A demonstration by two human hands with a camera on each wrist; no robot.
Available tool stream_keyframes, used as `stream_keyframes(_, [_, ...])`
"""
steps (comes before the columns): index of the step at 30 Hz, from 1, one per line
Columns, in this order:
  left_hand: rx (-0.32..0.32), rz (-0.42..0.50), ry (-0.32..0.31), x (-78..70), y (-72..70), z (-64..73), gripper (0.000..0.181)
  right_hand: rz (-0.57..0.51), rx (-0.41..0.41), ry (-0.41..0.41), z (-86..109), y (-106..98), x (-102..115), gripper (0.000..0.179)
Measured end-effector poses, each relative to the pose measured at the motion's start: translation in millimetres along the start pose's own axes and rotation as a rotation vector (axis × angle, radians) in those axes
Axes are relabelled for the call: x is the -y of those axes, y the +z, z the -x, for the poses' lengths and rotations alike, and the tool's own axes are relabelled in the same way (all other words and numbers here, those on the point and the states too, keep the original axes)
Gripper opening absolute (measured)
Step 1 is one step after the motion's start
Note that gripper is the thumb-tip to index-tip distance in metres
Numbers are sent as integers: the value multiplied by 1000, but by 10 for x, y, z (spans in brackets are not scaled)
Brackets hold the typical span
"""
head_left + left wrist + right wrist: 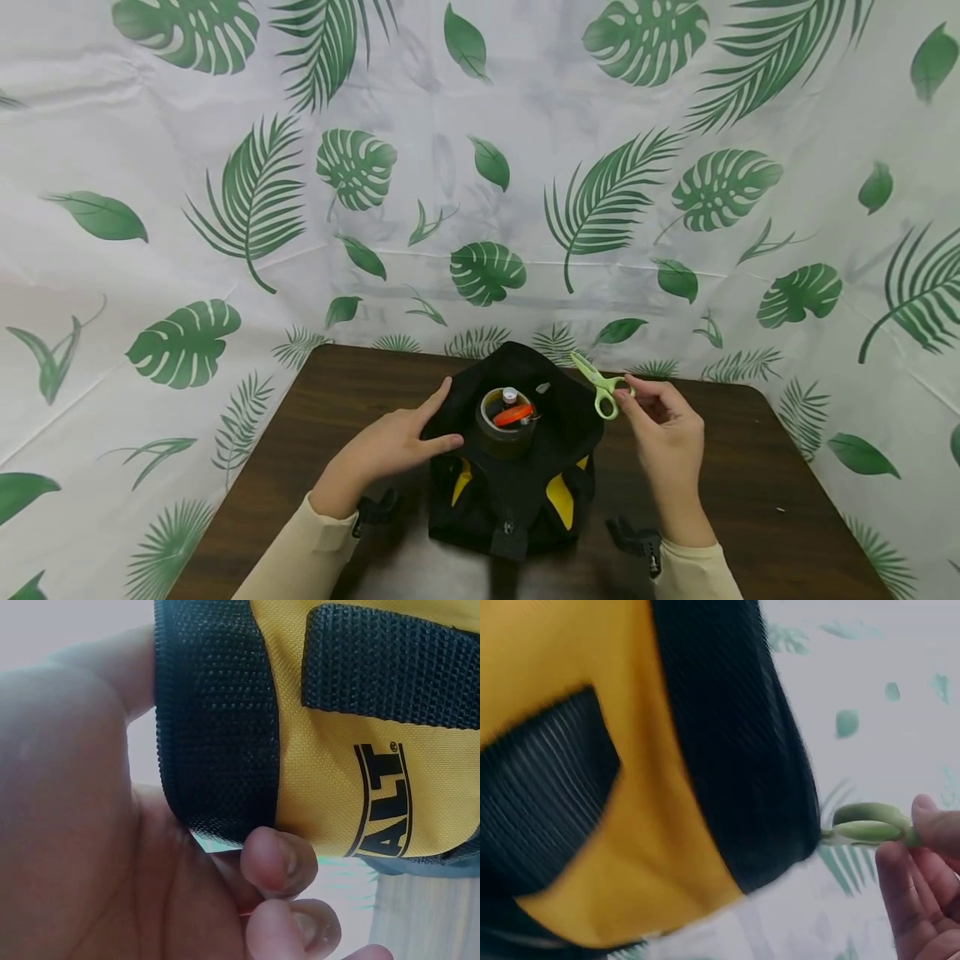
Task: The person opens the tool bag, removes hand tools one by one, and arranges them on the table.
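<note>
A black and yellow tool bag [517,492] stands on the table with its top spread wide. My left hand [390,446] holds the bag's left side, thumb over the front edge and fingers along the outside; in the left wrist view, the black trim [217,720] lies between thumb and fingers. My right hand [667,433] pinches light green scissors [600,383] by one handle loop, blades pointing up and left over the bag's right rim. In the bag's opening sits a roll of brown tape [504,442], with a white-capped item [510,395] and an orange item [513,415] inside its ring.
The dark wooden table [750,492] extends on both sides of the bag. Behind it hangs a white sheet [420,167] printed with green leaves. A tiny pale scrap [781,509] lies on the table at the right.
</note>
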State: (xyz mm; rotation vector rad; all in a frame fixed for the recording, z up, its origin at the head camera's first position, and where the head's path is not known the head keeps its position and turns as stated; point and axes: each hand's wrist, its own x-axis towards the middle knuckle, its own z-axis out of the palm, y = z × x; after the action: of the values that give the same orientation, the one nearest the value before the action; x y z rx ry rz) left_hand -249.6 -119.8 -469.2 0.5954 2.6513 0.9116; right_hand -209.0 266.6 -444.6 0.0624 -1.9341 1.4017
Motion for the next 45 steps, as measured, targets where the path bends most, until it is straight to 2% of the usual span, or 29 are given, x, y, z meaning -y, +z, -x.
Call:
stream_keyframes(5, [-3, 3, 2, -19, -18, 2, 100, 4, -80, -1, -135, -124, -160, 23])
stream_keyframes(11, [0, 4, 1, -39, -13, 24, 100, 19, -141, 42, -210, -236, -526, 23])
stream_keyframes(13, [3, 2, -1, -46, -9, 30, 101, -29, -161, 102, -218, -266, -681, 24])
stream_keyframes(18, [1, 5, -6, -50, 1, 24, 100, -306, -212, 329, -227, -312, -1086, 33])
stream_keyframes(20, [1, 5, -7, -44, 6, 22, 100, -378, -224, 392, -204, -329, -1228, 34])
stream_keyframes(23, [3, -2, -5, -31, 15, 26, 100, -408, -227, 440, -143, -358, -1416, 31])
stream_keyframes(30, [1, 3, -10, -19, 19, 18, 99, -461, -166, 556, -29, -418, -1739, 28])
stream_keyframes(33, [4, 4, -6, -23, 14, 9, 99, -402, -120, 617, -16, -438, -1823, 32])
stream_keyframes(36, [7, -2, -3, -22, 15, 6, 98, -221, -18, 628, -16, -449, -1874, 43])
stream_keyframes(40, [3, -3, -7, -22, 9, 14, 98, 2, 93, 590, -27, -438, -1886, 51])
stream_keyframes(45, [3, -11, -5, -23, -3, 26, 99, 40, 105, 605, -25, -410, -1857, 47])
